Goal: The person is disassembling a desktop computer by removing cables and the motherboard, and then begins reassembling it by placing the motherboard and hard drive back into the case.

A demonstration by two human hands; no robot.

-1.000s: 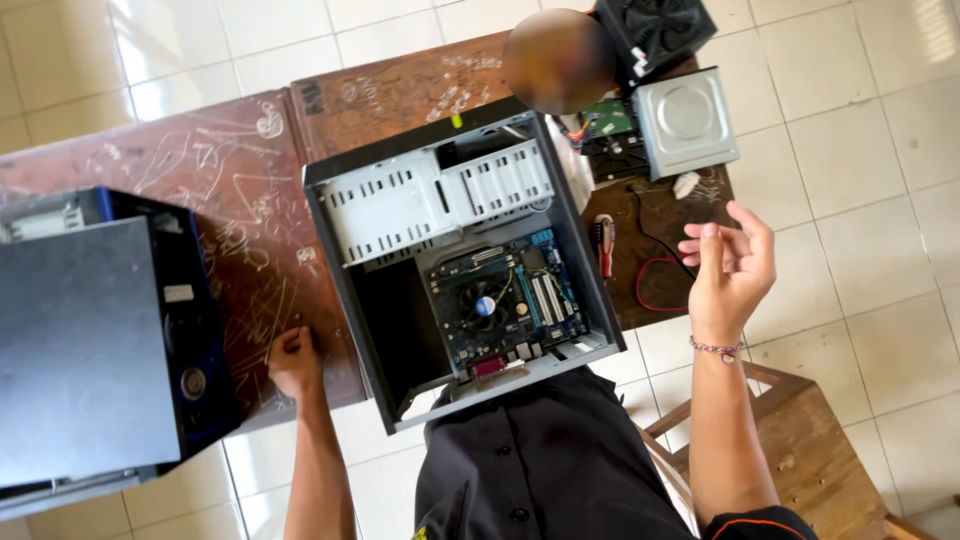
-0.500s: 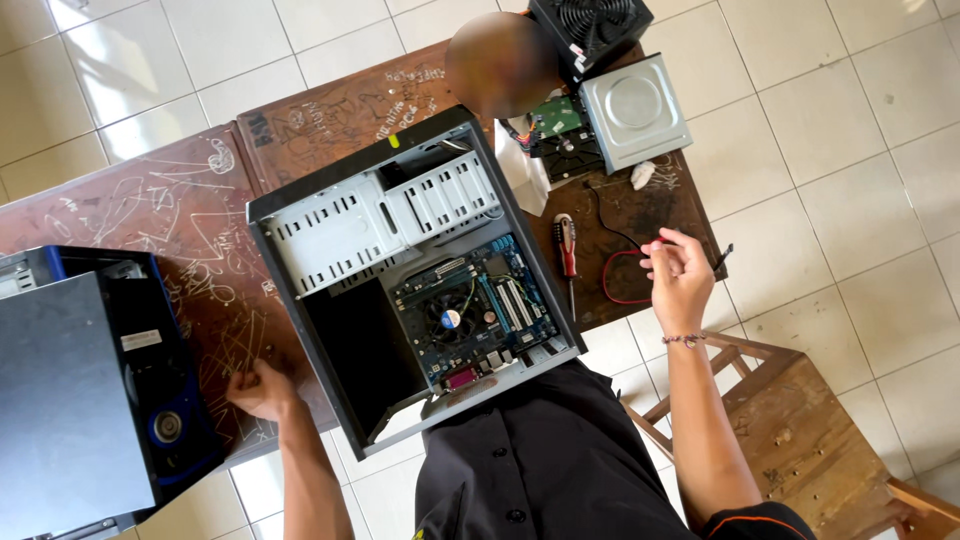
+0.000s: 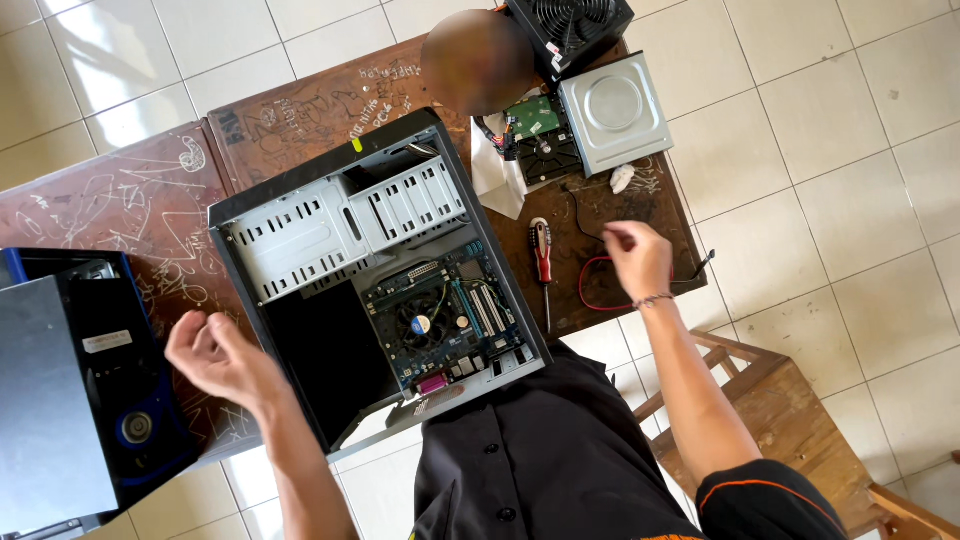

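- An open computer case lies on its side in the middle of the scribbled wooden bench, its motherboard showing.
- The left hand hovers just left of the case, grip spread and empty.
- The right hand hangs over a red cable, fingertips pressed together; whether they pinch anything, I cannot tell.
- A red-handled screwdriver lies between case and right hand.
- A silver disc drive sits beyond.

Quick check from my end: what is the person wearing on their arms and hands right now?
Both hands are bare, no gloves. The right hand has a thin beaded bracelet at the wrist, and that arm ends in a short black sleeve with an orange stripe along its edge. The left hand and forearm are bare, with no band or watch visible. The shirt is black with buttons.
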